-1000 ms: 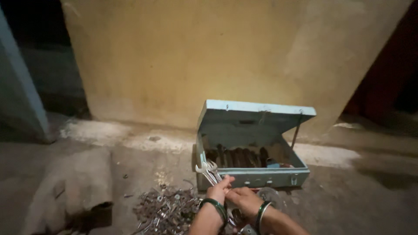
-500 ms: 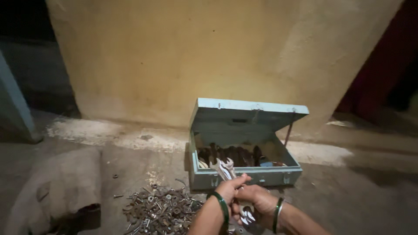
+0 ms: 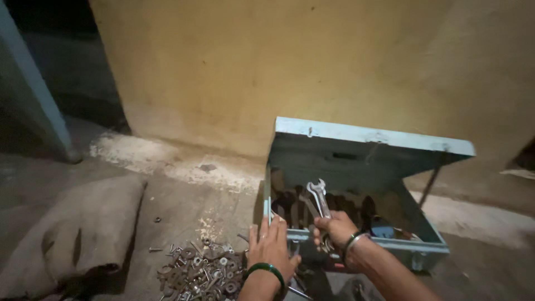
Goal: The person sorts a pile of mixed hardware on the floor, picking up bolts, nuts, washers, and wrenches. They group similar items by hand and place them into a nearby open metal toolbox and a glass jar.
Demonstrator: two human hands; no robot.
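Note:
My right hand (image 3: 333,229) grips a bundle of silver spanners (image 3: 317,196), their open jaws pointing up over the front edge of a pale blue metal toolbox (image 3: 423,245). The box's lid (image 3: 368,139) stands open and dark rusty tools lie inside. My left hand (image 3: 271,249), with a green bangle on the wrist, rests flat with fingers spread by the box's front left corner and holds nothing. A silver bangle sits on my right wrist.
A heap of nuts, bolts and washers (image 3: 203,270) lies on the concrete floor left of my hands. A folded brown sack (image 3: 78,231) lies further left. A yellow wall (image 3: 278,72) stands behind the box, and a blue post (image 3: 33,95) rises at the far left.
My right hand has lifted the spanners up and toward the open box. My left hand has let go of them and spread flat beside the box. The view has shifted left.

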